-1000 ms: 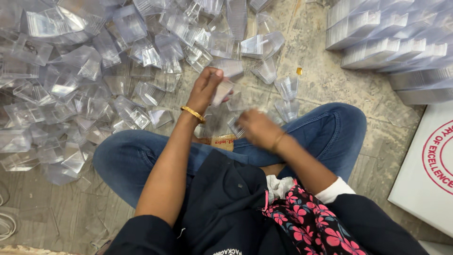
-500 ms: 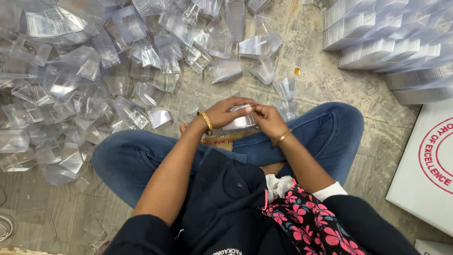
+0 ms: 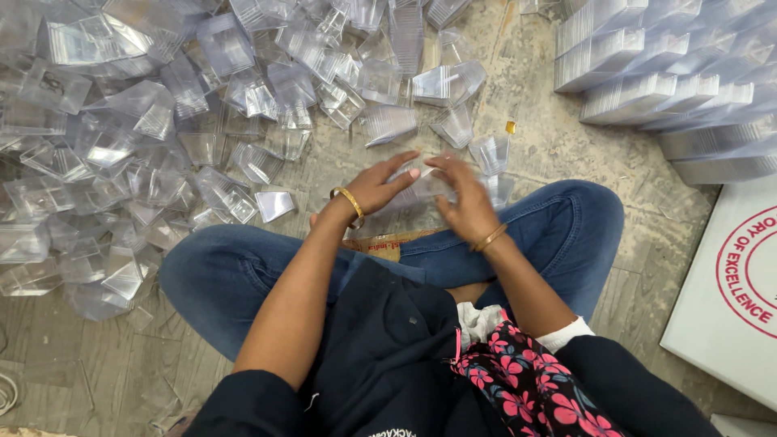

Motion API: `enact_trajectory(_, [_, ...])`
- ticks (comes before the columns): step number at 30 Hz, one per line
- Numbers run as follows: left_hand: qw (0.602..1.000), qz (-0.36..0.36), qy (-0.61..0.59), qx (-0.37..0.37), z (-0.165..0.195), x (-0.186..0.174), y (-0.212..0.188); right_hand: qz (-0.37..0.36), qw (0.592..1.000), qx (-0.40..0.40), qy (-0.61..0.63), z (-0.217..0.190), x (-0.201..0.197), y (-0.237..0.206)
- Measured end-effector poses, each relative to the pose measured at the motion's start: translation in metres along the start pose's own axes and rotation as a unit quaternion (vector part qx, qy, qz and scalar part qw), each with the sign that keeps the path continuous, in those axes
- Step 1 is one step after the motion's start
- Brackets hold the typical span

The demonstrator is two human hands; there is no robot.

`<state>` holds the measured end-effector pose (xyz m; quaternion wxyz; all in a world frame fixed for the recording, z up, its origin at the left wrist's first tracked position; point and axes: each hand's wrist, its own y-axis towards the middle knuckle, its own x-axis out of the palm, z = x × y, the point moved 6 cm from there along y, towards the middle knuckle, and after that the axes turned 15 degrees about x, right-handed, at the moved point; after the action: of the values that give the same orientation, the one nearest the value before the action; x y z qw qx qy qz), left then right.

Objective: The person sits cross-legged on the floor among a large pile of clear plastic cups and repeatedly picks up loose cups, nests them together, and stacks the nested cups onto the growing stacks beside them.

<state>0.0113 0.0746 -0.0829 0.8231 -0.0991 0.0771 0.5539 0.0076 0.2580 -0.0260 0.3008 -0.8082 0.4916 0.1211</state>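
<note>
I sit cross-legged on the floor in blue jeans. My left hand [image 3: 379,186] and my right hand [image 3: 463,198] face each other above my crossed legs, fingers spread, pressing a small clear plastic box [image 3: 421,188] between the palms. The box is blurred and mostly transparent. Each wrist carries a gold bangle. A big heap of clear plastic boxes [image 3: 162,121] covers the floor ahead and to the left of my hands.
Neat stacks of flattened clear plastic boxes [image 3: 664,89] lie at the upper right. A white carton with a red round print [image 3: 728,283] sits at the right edge. A brown cardboard piece [image 3: 380,243] rests between my knees. The wooden floor [image 3: 558,154] shows between them.
A second ago my left hand reached out to the heap. It came back with a clear box, and now both hands hold it a little higher with fingers spread.
</note>
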Motion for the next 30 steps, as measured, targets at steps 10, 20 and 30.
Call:
enact_trajectory(10, [0.975, 0.200, 0.007, -0.096, -0.020, -0.035, -0.008, 0.212, 0.939, -0.121, -0.243, 0.007, -0.026, 0.084])
enact_trajectory(20, [0.980, 0.094, -0.111, -0.133, -0.056, 0.003, -0.003, 0.035, 0.990, 0.128, 0.042, 0.064, 0.018, 0.072])
enact_trajectory(30, [0.988, 0.089, -0.065, -0.106, -0.037, -0.009, 0.002, -0.029, 0.930, 0.137, 0.340, 0.067, 0.021, 0.072])
